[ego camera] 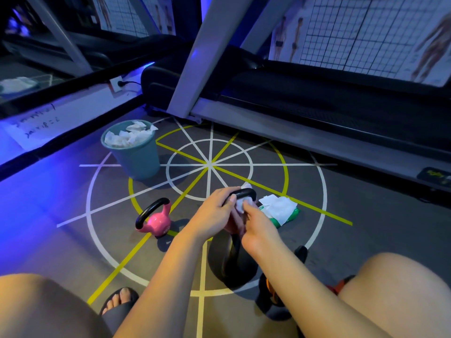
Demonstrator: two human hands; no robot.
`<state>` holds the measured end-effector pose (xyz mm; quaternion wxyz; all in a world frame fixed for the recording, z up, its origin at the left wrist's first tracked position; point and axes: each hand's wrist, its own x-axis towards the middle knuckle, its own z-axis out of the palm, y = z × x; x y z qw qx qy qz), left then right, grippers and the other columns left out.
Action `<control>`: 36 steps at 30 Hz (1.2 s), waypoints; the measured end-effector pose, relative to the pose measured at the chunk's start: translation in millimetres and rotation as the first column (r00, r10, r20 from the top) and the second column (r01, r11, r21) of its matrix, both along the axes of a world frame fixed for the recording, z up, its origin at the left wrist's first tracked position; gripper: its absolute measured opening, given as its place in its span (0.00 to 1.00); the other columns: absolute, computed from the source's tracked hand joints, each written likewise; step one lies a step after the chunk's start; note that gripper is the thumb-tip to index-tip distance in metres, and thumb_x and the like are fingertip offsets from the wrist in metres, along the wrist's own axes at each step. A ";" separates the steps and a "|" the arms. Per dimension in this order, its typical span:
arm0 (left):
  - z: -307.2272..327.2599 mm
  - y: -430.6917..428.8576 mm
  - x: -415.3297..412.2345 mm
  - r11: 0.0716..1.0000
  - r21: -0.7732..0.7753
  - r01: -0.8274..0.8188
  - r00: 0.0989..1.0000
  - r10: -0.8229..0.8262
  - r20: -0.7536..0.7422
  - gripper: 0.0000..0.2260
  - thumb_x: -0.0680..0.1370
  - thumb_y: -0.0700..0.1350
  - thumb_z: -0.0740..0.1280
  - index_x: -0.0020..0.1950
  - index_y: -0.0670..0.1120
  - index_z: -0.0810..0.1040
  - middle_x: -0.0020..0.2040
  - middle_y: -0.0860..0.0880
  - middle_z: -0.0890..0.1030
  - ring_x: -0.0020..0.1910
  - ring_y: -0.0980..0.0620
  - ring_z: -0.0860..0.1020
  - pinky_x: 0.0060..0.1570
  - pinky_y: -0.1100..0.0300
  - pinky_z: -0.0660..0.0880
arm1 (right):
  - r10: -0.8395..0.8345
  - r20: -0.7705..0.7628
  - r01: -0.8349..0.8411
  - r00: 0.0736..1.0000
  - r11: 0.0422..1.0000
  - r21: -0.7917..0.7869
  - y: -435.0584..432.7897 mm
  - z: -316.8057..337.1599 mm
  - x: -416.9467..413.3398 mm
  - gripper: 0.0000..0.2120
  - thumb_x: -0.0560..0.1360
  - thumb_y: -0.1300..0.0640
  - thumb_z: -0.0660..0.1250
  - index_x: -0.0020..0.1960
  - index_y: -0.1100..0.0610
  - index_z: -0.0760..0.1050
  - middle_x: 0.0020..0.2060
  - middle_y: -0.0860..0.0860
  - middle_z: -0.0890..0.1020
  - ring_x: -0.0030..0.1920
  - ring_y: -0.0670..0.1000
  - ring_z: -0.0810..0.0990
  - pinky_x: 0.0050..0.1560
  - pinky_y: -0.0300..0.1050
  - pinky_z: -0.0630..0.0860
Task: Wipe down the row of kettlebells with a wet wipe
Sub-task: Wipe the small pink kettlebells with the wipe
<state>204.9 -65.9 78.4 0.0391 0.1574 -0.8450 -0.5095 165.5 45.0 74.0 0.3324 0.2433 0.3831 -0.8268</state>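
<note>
1. Black kettlebell handle (247, 192) — the left hand (214, 214) is curled round it.
2. Right hand (258, 229) pinches the white wet wipe (240, 205) against that handle.
3. Pink kettlebell (157, 222) stands near, to the left — wipe pack (294, 213) just right.

Head camera faces forward and down, seemingly low over the floor (341, 240)

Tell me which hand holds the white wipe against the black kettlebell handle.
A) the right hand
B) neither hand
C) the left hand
A: the right hand pinches the wipe against the kettlebell handle, while the left hand only grips that handle.
</note>
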 end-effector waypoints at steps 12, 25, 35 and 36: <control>10.1 9.5 -3.3 0.999 0.040 0.029 0.999 -0.030 0.017 0.15 0.86 0.49 0.57 0.71 0.59 0.75 0.66 0.57 0.75 0.66 0.59 0.70 0.66 0.59 0.64 | -0.220 0.019 0.216 0.975 0.968 0.129 10.2 -4.6 -13.6 0.13 0.78 0.64 0.69 0.62 0.60 0.77 0.54 0.60 0.84 0.48 0.57 0.86 0.28 0.46 0.81; 12.9 -2.8 12.7 0.887 0.452 -0.093 0.996 0.089 0.029 0.14 0.86 0.48 0.58 0.62 0.54 0.83 0.53 0.49 0.86 0.50 0.50 0.85 0.50 0.54 0.81 | -0.040 -0.143 0.063 0.989 0.986 0.157 -3.3 1.4 6.9 0.08 0.79 0.64 0.67 0.58 0.58 0.79 0.46 0.57 0.85 0.42 0.54 0.87 0.34 0.47 0.83; 16.5 -10.6 16.3 0.774 0.615 -0.150 0.987 0.086 0.132 0.12 0.83 0.46 0.64 0.64 0.52 0.83 0.56 0.47 0.86 0.50 0.51 0.82 0.47 0.55 0.75 | 0.202 -0.276 -0.125 0.940 0.954 0.272 -10.3 -16.1 26.4 0.12 0.80 0.61 0.66 0.60 0.51 0.82 0.52 0.52 0.86 0.54 0.52 0.84 0.57 0.50 0.80; 16.0 -11.8 16.0 0.768 0.623 -0.150 0.988 0.084 0.133 0.12 0.83 0.46 0.65 0.64 0.52 0.83 0.57 0.47 0.86 0.52 0.50 0.83 0.51 0.53 0.77 | 0.193 -0.284 -0.118 0.939 0.958 0.262 -9.2 -15.2 23.8 0.12 0.79 0.62 0.66 0.59 0.53 0.82 0.52 0.54 0.86 0.54 0.54 0.84 0.57 0.50 0.80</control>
